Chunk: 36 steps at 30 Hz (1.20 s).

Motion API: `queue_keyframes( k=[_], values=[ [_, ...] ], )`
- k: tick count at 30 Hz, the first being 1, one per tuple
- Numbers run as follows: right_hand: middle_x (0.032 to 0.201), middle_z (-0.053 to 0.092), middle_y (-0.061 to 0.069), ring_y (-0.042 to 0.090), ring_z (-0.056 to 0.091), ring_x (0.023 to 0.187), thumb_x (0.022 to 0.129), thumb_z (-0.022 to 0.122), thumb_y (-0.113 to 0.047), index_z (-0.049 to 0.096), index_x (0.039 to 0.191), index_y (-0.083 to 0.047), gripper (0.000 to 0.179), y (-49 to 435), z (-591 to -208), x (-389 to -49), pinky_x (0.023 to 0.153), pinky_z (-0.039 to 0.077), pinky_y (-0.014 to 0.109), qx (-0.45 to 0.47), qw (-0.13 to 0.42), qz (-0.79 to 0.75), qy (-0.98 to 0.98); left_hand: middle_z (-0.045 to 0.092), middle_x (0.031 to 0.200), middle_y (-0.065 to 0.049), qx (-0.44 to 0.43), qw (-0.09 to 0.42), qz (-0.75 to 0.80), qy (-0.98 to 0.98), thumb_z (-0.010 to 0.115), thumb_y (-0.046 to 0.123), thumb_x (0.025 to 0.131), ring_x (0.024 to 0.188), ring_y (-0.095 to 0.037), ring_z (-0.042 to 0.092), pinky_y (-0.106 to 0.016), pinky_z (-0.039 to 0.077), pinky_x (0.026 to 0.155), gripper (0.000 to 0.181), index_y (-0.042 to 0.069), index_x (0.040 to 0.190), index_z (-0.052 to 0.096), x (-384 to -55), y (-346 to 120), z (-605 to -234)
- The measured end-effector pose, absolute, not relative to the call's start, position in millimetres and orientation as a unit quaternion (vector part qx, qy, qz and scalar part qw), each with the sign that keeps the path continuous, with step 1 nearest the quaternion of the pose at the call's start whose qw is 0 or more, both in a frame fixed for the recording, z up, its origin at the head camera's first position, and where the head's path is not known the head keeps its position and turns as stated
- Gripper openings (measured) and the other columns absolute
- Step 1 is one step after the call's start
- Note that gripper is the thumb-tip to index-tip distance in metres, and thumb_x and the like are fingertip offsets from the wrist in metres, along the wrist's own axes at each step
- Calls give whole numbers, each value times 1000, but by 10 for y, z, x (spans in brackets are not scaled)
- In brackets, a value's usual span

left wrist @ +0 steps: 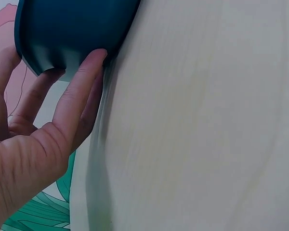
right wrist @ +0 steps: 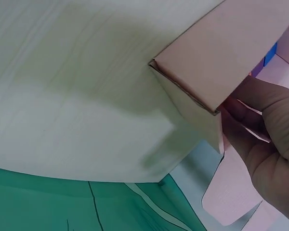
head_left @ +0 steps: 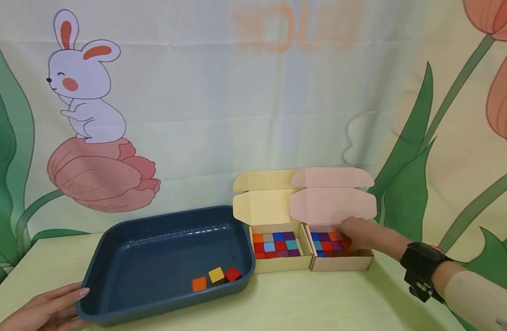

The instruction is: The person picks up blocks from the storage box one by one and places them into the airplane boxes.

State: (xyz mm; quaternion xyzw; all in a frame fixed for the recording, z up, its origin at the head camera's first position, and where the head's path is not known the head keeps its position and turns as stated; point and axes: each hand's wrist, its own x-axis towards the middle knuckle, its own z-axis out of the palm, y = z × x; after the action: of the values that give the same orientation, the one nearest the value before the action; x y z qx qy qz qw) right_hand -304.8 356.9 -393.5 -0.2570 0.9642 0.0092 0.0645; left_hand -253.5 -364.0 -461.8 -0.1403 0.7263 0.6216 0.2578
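Note:
My left hand (head_left: 48, 309) is at the near left corner of the dark blue tray (head_left: 166, 309). In the left wrist view, its spread fingers touch the tray's outer wall (left wrist: 77, 29). Inside the tray, at its near right, lie an orange cube (head_left: 199, 284), a yellow cube (head_left: 216, 275) and a red cube (head_left: 233, 274). My right hand (head_left: 363, 233) reaches into the right end of the pink cardboard box (head_left: 342, 263), among coloured cubes (head_left: 327, 246). Its fingertips are hidden behind the box wall (right wrist: 216, 62), so I cannot tell whether they hold a cube.
A yellow cardboard box (head_left: 283, 264) with rows of coloured cubes stands between the tray and the pink box. Both lids are raised against the printed cloth (head_left: 195, 115) behind. The pale table (head_left: 303, 303) extends in front of the boxes.

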Motion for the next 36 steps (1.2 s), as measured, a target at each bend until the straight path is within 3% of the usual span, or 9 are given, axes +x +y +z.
queue_keyframes(
  k=[8,11,13,17,20,29,36],
  values=[
    [84,55,-1,16,50,78,75,91,-10,63,95,-9,34,3570,-3925,-3049,67,49,28,-255,67,9,964,29,149,-45,-141,261,625,722,65,44,100,104,-37,70,-49,54,101,106,-11,156,-7,-2546,-3649,-4624],
    [83,56,-1,15,50,78,78,88,-11,64,93,-11,28,3489,-3874,-3084,67,48,27,-262,56,6,963,30,148,-45,-144,261,625,722,66,43,99,104,-38,70,-48,53,102,106,-11,156,-6,-2552,-3646,-4621],
    [86,60,-1,15,52,80,81,85,-12,67,97,-11,24,3373,-3818,-3101,68,50,27,-270,53,-3,961,37,144,-44,-145,258,627,721,66,42,99,103,-38,70,-49,54,102,106,-12,156,-5,-2554,-3646,-4615],
    [101,69,5,23,64,92,87,82,-14,72,109,-9,25,3045,-3694,-3096,80,59,31,-301,55,-23,952,55,127,-37,-150,249,640,711,68,38,99,101,-37,71,-50,54,100,104,-12,156,-4,-2556,-3648,-4606],
    [112,70,7,27,66,102,90,80,-18,72,117,-8,30,2753,-3613,-3079,88,59,34,-328,56,-29,943,59,123,-33,-154,248,648,703,68,37,99,100,-37,71,-51,54,100,104,-11,156,-5,-2547,-3643,-4608],
    [125,66,6,25,65,111,95,73,-19,69,125,-9,32,1770,-3496,-3063,94,55,28,-432,47,-40,900,59,123,-36,-161,262,628,715,65,47,99,100,-40,70,-52,55,99,109,-11,156,-6,-2496,-3638,-4638],
    [136,62,1,14,60,123,99,70,-24,66,134,-14,37,1037,-3586,-3108,94,50,15,-501,88,24,861,43,140,-43,-141,258,608,737,65,49,98,103,-41,69,-51,56,97,109,-14,155,-4,-2536,-3626,-4648]
  ],
)
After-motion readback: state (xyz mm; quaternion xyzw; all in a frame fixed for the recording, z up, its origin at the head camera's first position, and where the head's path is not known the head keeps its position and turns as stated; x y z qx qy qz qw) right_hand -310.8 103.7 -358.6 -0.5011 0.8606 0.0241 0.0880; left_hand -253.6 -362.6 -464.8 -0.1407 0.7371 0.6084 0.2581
